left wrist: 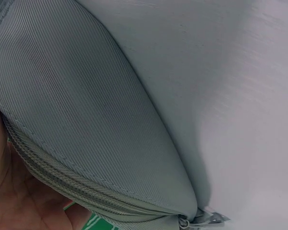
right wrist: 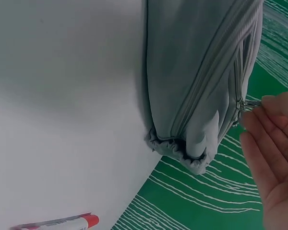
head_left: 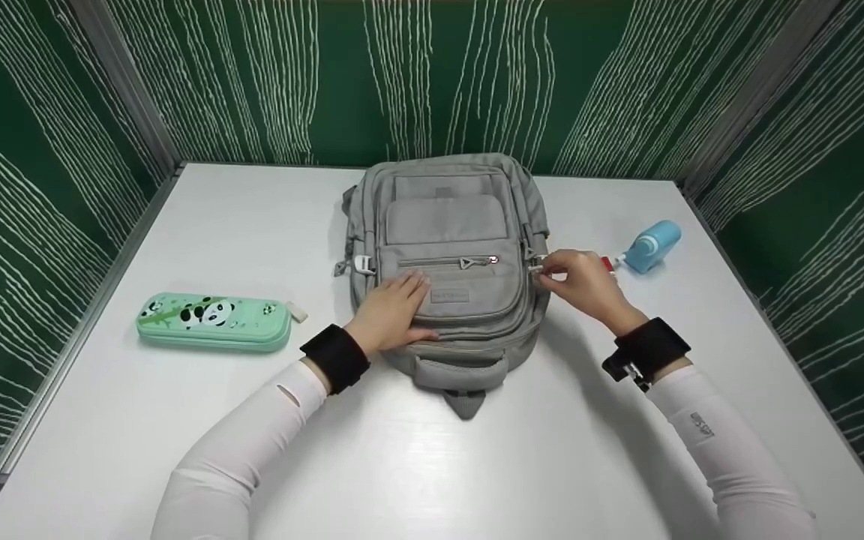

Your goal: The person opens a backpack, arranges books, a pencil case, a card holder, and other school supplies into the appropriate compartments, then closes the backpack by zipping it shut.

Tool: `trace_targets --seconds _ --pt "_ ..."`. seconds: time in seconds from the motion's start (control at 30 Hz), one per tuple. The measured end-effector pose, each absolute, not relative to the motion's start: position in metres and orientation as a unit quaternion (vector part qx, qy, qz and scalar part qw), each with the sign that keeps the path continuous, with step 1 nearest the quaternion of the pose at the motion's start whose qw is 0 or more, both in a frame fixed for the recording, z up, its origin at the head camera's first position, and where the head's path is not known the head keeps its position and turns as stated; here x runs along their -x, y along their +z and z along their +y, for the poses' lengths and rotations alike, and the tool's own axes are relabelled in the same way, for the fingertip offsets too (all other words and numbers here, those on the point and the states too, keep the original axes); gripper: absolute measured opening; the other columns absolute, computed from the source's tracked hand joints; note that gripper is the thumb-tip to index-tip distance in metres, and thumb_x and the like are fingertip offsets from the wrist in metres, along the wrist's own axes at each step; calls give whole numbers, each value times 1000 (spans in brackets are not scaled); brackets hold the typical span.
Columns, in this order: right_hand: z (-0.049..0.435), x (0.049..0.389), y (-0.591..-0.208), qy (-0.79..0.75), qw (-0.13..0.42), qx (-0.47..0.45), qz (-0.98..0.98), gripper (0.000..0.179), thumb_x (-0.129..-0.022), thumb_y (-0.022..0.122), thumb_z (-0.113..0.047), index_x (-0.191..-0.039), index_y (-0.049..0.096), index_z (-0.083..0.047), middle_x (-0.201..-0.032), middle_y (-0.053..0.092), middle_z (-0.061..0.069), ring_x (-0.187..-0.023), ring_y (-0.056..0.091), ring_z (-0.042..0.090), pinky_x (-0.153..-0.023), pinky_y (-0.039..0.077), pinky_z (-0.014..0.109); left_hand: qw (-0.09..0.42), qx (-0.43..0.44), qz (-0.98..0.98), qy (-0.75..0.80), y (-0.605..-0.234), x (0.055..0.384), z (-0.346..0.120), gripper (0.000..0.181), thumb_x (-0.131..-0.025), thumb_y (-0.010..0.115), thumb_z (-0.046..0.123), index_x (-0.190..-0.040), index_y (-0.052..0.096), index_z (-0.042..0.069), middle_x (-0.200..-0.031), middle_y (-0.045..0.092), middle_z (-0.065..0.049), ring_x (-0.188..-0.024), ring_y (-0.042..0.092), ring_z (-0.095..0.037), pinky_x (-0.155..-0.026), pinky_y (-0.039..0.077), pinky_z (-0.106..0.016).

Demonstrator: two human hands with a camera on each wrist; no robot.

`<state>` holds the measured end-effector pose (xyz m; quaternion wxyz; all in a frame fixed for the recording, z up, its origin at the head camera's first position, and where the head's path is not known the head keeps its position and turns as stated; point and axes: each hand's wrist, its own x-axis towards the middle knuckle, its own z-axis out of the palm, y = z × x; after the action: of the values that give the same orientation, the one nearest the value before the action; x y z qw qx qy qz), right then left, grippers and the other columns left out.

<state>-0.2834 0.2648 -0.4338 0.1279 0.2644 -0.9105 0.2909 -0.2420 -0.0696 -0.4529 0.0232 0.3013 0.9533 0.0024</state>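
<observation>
A grey backpack point(head_left: 443, 221) lies on the white table, its top handle point(head_left: 462, 373) toward the person. The left hand point(head_left: 393, 311) rests on the backpack's front with fingers extended, left of a small label patch point(head_left: 450, 295). In the left wrist view, part of that hand point(left wrist: 26, 191) shows beside a closed zipper track point(left wrist: 81, 187). At the backpack's right side, the right hand point(head_left: 588, 283) pinches a metal zipper pull point(right wrist: 252, 103) between thumb and fingertips. The right wrist view shows the zipper point(right wrist: 239, 72) running upward from that pull, above a gathered side pocket point(right wrist: 175, 146).
A green pencil case point(head_left: 211, 322) with panda pictures lies left of the backpack. On the right are a light blue bottle point(head_left: 651, 247) and a red-capped marker point(right wrist: 72, 223), mostly hidden behind the right hand in the head view. Green panels point(head_left: 469, 82) border the table.
</observation>
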Motion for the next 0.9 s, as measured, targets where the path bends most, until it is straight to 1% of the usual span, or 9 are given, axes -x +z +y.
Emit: trace_targets --seconds 0.2,0.4,0.53,0.7,0.9 --pt "265 262 -441 254 140 -312 -905 9 -83 76 5 -88 76 -2 -87 78 10 -84 77 28 -76 63 43 31 -295 955 9 -452 241 -70 92 -96 55 65 -159 32 2 -168 30 -20 -157 30 -34 -128 30 -48" --pt "263 243 -446 235 148 -341 -898 11 -82 78 4 -85 73 -5 -82 76 8 -79 75 23 -71 61 40 33 -292 956 6 -454 242 -70 92 -96 55 65 -159 32 2 -168 29 -19 -157 30 -34 -128 30 -49" --pt "260 234 -448 222 157 -357 -894 13 -80 80 4 -85 73 -6 -82 75 5 -78 74 19 -69 60 39 32 -291 956 4 -455 243 -70 92 -97 55 66 -160 32 3 -168 29 -19 -157 30 -34 -129 30 -48" --pt "254 223 -451 195 184 -370 -890 17 -79 81 4 -86 71 -8 -82 74 3 -76 72 19 -65 58 37 22 -295 955 3 -455 243 -71 93 -96 55 66 -159 33 2 -167 31 -19 -157 32 -35 -128 30 -48" --pt "249 214 -455 175 204 -371 -889 20 -75 83 4 -87 72 -8 -83 72 3 -74 72 20 -64 58 35 26 -296 955 5 -455 242 -71 93 -96 54 66 -159 32 2 -168 30 -19 -158 30 -34 -129 28 -48"
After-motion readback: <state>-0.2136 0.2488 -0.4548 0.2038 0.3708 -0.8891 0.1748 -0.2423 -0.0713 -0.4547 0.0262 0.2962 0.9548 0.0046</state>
